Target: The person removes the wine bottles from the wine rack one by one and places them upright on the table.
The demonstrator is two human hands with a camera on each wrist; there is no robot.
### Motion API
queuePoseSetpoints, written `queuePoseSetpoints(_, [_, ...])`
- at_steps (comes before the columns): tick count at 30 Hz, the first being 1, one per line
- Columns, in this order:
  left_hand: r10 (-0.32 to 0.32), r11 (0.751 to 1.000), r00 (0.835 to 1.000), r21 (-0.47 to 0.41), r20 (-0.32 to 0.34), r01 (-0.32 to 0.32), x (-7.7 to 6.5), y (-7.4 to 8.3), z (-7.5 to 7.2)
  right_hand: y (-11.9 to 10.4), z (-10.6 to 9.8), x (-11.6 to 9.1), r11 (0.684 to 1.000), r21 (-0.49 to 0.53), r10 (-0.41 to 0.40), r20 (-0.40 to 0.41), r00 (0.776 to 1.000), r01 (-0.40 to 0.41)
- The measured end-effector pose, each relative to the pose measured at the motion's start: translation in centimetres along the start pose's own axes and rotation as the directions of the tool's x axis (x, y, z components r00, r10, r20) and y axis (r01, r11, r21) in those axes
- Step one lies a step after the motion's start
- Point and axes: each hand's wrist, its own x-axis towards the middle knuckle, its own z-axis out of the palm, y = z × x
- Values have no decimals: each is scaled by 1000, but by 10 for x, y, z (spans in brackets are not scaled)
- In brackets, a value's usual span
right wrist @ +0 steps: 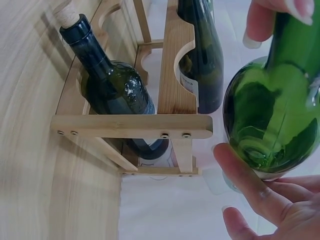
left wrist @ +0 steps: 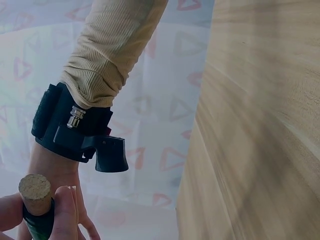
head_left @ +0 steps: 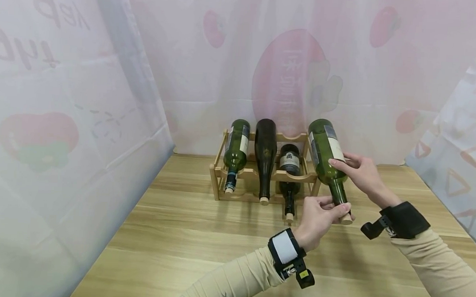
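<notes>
A green wine bottle with a pale label and a cork slants neck-down toward me at the right end of the wooden rack. My right hand grips its body, thumb across the top. At the neck, just behind the cork, my left hand pinches it between thumb and fingers. The right wrist view has the bottle beside the upper tier, with a gap from the rack's end. Three corked bottles lie in the rack: a green bottle, a dark bottle and a labelled bottle lower down.
The rack stands on a wood-grain table near the back curtain. Printed curtains hang at left and right too. Corked necks stick out past the rack's front. Each wrist wears a black strap with a small device.
</notes>
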Motion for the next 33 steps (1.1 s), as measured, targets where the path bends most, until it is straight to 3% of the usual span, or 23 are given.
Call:
queuePoseSetpoints(10, [6,999,1000,36,-23,-5,0,-3,2,2,-2,-3,1000,7,-5,-4,1000,5])
queuePoseSetpoints(33, [16,999,1000,37,14,-17,-3,-8,7,14,-6,-5,1000,11,13,3,1000,-13])
